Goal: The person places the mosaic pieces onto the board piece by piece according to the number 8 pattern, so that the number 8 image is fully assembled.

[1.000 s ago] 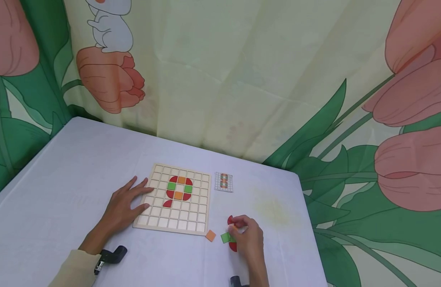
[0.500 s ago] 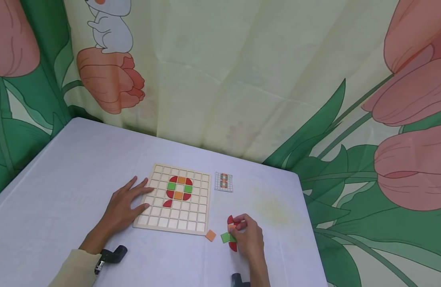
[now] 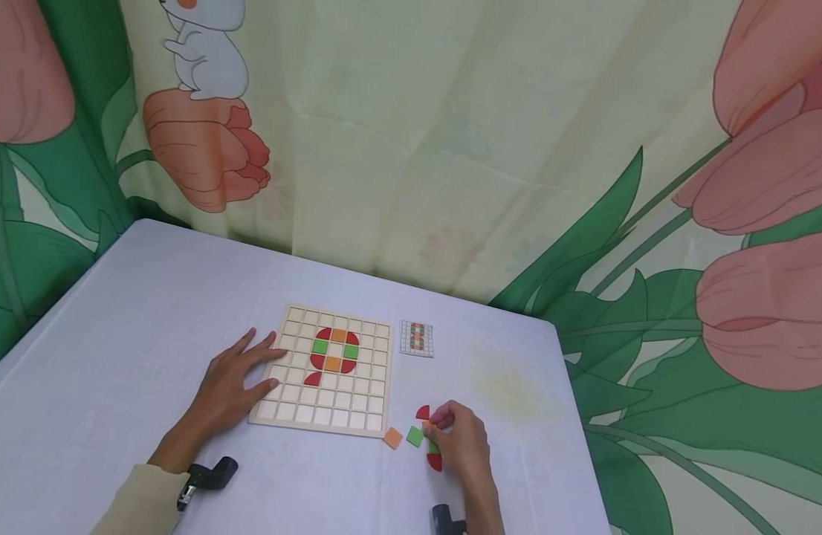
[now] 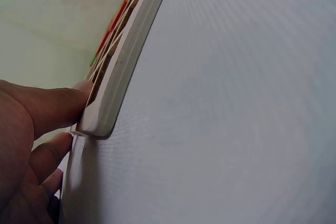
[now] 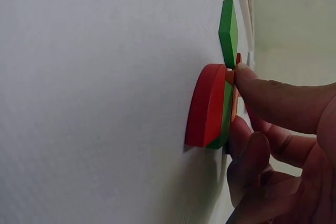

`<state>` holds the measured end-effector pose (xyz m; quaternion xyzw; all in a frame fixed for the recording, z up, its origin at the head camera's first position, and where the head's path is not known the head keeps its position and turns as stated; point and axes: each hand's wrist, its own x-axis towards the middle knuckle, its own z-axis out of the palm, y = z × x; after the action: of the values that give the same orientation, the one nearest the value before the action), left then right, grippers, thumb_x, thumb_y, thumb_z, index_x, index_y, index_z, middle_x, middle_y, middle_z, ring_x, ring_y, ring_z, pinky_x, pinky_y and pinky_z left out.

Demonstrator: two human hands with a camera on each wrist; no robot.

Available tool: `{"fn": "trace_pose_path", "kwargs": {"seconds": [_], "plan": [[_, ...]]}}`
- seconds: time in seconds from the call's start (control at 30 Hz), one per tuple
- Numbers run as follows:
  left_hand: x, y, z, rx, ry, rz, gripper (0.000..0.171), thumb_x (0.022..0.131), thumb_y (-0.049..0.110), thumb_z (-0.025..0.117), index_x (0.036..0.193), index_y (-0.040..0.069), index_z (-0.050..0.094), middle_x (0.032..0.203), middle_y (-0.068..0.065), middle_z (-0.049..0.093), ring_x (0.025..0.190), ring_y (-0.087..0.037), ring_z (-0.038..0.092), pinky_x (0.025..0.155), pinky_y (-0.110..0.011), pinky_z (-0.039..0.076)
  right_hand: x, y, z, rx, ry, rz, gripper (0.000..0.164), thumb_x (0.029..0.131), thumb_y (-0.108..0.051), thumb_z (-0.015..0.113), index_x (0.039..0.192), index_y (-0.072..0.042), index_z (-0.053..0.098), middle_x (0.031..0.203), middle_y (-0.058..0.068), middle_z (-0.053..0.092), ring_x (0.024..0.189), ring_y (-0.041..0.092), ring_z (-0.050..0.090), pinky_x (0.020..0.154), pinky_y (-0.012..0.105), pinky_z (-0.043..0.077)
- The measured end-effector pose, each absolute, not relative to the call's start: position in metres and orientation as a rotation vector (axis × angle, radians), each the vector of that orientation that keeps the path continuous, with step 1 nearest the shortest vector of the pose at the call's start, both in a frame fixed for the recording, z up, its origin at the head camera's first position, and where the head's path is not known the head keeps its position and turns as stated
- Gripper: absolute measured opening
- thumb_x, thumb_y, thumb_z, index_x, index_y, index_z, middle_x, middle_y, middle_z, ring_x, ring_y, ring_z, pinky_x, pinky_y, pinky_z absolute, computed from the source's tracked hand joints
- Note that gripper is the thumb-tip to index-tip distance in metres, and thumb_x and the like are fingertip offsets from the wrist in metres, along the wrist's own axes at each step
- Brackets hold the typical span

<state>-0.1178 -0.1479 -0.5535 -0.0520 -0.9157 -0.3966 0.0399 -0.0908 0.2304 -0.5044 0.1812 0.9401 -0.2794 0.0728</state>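
In the head view, a light wooden grid board [image 3: 287,411] bears red quarter-round, orange and green square tiles in a ring, with one more red tile [image 3: 313,379] below it. My left hand [image 3: 232,383] rests along the board's left edge, fingers spread, thumb and fingertips touching its rim. Right of the board, my right hand [image 3: 463,438] is bent over loose tiles, thumb and fingers pinching an orange tile [image 5: 234,103] that they partly hide. Close by lie a red quarter-round tile [image 5: 206,108], a green tile [image 5: 228,32] and another red tile [image 3: 422,412].
A small printed pattern card [image 3: 416,339] lies right of the board. A loose orange tile [image 3: 393,438] sits by the board's lower right corner. The white-covered table [image 3: 304,483] ends at a flower-printed curtain [image 3: 411,148] behind.
One red tile and one green tile beside my right hand have shifted slightly left, apart from the cluster. My right fingers have moved a little; my left hand keeps its place.
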Motion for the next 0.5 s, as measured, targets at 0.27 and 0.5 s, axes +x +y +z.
{"fn": "trace_pose_path", "kwargs": {"seconds": [0.27, 0.5], "plan": [[-0.1172, -0.1467, -0.5531, -0.158, -2.811, -1.207, 0.055, 0.09, 0.014, 0.081, 0.142, 0.014, 0.067, 0.167, -0.018, 0.044, 0.163, -0.044, 0.021, 0.12, -0.078, 0.021, -0.0874, 0.2292, -0.5036, 0.596, 2.827, -0.755, 0.03, 0.082, -0.022, 0.092, 0.099, -0.019, 0.068, 0.085, 0.0, 0.064, 0.078, 0.017, 0.058, 0.063, 0.029, 0.051], [-0.1168, -0.147, -0.5522, -0.16, -2.808, -1.206, 0.055, 0.09, 0.014, 0.081, 0.143, 0.014, 0.067, 0.167, -0.018, 0.043, 0.163, -0.044, 0.021, 0.12, -0.077, 0.021, -0.0866, 0.2314, -0.5029, 0.607, 2.841, -0.727, 0.032, 0.08, -0.02, 0.094, 0.098, -0.016, 0.068, 0.088, -0.001, 0.069, 0.082, 0.016, 0.061, 0.069, 0.032, 0.05]]}}
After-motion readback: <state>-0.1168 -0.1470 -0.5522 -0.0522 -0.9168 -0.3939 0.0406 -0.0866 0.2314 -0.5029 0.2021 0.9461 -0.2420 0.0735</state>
